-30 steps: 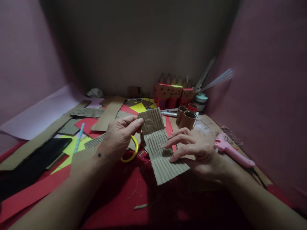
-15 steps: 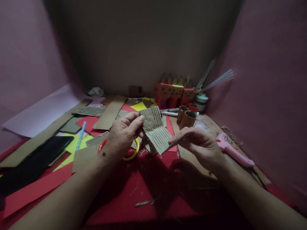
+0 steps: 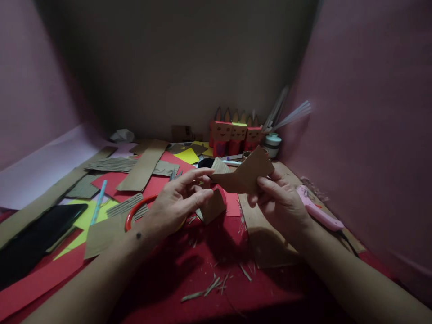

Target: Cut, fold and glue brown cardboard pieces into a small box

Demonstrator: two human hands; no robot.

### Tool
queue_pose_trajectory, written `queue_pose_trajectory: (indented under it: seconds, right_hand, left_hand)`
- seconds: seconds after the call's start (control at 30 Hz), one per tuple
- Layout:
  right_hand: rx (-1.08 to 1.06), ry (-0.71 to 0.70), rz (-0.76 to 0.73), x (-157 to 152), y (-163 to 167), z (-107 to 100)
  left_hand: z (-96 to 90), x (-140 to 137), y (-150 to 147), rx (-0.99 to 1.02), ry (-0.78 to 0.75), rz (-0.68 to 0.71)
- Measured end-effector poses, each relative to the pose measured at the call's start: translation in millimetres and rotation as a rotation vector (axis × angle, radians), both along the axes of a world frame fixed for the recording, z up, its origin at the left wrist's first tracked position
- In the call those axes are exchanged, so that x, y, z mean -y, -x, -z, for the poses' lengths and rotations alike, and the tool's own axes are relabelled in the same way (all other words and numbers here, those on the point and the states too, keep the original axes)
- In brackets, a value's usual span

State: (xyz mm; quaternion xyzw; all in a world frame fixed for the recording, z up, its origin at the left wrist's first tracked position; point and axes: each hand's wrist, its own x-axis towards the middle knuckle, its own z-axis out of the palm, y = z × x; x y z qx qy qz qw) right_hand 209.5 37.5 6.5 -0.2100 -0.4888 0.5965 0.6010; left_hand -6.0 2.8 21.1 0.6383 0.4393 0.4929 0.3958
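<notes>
A creased piece of cardboard [image 3: 251, 173], its smooth brown side toward me, is pinched between the thumb and fingers of my right hand [image 3: 281, 198]. My left hand [image 3: 184, 198] is at the piece's left end, thumb and index finger apart, fingertips close to its narrow tip; whether they touch is unclear. Below them a smaller folded cardboard piece [image 3: 213, 208] rests on the red table cover. Scissors with a red handle [image 3: 133, 211] lie partly hidden under my left hand.
Cardboard strips [image 3: 143, 166], coloured paper and a black flat object [image 3: 40, 238] spread out on the left. A pink glue gun [image 3: 319, 209] lies right. Red figures with cardboard faces [image 3: 222, 132] and a lidded jar [image 3: 272, 145] stand behind. Cardboard shreds [image 3: 211, 288] lie in front.
The cardboard piece has been turned from its ribbed side to its smooth side and is now in my right hand. My left fingers have loosened from it. More shreds lie on the cover.
</notes>
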Motion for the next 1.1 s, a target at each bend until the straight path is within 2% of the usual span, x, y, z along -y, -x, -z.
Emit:
queue_pose_trajectory:
  seconds: [0.1, 0.3, 0.53, 0.77, 0.93, 1.1]
  right_hand:
    - [0.017, 0.014, -0.038, -0.3, 0.0, 3.0]
    - [0.067, -0.001, -0.128, 3.2, 2.8, 6.6]
    - [0.148, 0.099, -0.153, 9.8, 6.2, 9.4]
    - [0.195, 0.213, -0.239, 13.8, 10.8, 10.3]
    - [0.182, 0.212, -0.269, 11.1, 11.6, 15.6]
    - [0.159, 0.216, -0.286, 11.6, 11.8, 17.3]
  left_hand:
    - [4.2, -2.7, -0.7, 0.05, 0.039, 0.041]
    - [8.1, -1.3, -1.4, 0.092, 0.019, 0.065]
    - [5.6, 4.5, -4.0, 0.051, -0.117, 0.0]
    - [6.7, 10.5, -8.2, 0.082, -0.094, 0.043]
    - [8.5, 11.4, -12.2, 0.097, -0.197, 0.032]
    - [10.7, 9.8, -14.0, 0.112, -0.151, 0.043]
